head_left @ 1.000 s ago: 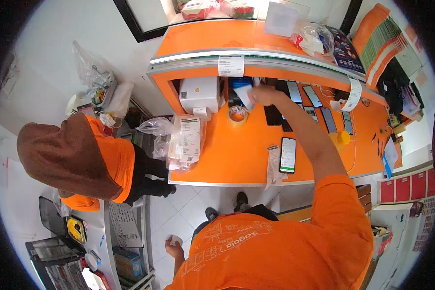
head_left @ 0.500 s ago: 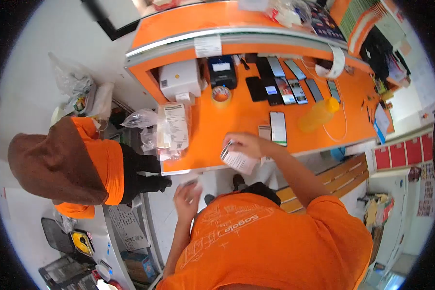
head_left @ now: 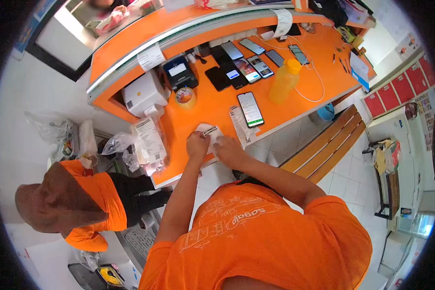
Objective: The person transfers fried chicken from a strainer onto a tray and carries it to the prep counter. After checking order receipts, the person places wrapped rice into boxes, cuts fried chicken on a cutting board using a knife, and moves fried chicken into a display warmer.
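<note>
Both my hands meet over the near edge of the orange counter at a printed paper slip (head_left: pixel 210 130). My left hand (head_left: pixel 197 145) is closed on its left side, fingers curled in. My right hand (head_left: pixel 228 152) is closed at its right side; the fingertips are slightly blurred and partly cover the lower part of the slip. Just right of them, a long printed receipt (head_left: pixel 238 122) lies partly beneath a phone (head_left: pixel 251 109) with a lit screen. A yellow bottle (head_left: pixel 284 81) stands upright beyond that phone.
Several phones (head_left: pixel 246 70) lie along the back of the orange counter (head_left: pixel 203 108). A tape roll (head_left: pixel 185 98), a dark printer (head_left: pixel 180 72) and a white printer (head_left: pixel 146 94) sit left. A plastic-wrapped parcel (head_left: pixel 150 141) rests at the left edge. A co-worker (head_left: pixel 77 200) stands left; a slatted bench (head_left: pixel 326 145) stands right.
My left hand has come up from beside the counter onto the slip. My right hand has brought the slip left over the counter edge. My view has turned.
</note>
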Available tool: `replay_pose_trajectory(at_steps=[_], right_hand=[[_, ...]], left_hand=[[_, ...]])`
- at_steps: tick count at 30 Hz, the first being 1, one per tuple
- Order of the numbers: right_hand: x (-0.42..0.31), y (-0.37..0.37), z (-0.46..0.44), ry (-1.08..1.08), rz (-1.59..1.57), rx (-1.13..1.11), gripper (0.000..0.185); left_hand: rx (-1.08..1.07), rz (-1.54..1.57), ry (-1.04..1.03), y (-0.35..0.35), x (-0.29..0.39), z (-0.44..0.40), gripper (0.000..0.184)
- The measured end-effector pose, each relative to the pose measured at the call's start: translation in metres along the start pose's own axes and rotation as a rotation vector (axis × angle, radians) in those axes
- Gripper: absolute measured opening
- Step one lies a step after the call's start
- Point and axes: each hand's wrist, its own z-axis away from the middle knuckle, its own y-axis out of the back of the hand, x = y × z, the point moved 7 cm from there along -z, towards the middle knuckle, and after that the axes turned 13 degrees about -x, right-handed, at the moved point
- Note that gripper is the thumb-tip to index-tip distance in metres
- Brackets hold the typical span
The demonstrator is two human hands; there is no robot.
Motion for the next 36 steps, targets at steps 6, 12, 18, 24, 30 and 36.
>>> replay_pose_trajectory(at_steps=[6,12,18,24,30,36], right_hand=[[0.005,0.002,0.010,-0.141,0.092,0.144,0.038],[0.043,0.015,0.019,-0.326,0.230,0.127,0.029],[0.031,0.022,0.026,-0.213,0.354,0.080,0.024],[0.028,0.024,0.008,-0.286,0.232,0.043,0.050],[0.033,0.147,-0.115,-0.086,-0.013,0.321,0.032],[0.076,0.208,-0.273,-0.044,0.175,0.394,0.049]], left_hand=[[0.262,0.024,0.035,0.026,0.003,0.029,0.033],[0.275,0.169,-0.090,0.032,-0.009,0.080,0.023],[0.222,0.232,-0.048,0.044,-0.016,0.144,0.013],[0.259,0.338,0.038,0.066,-0.032,0.179,0.010],[0.179,0.303,0.015,0.091,-0.033,0.212,0.019],[0.255,0.378,0.286,0.042,-0.105,0.325,0.022]])
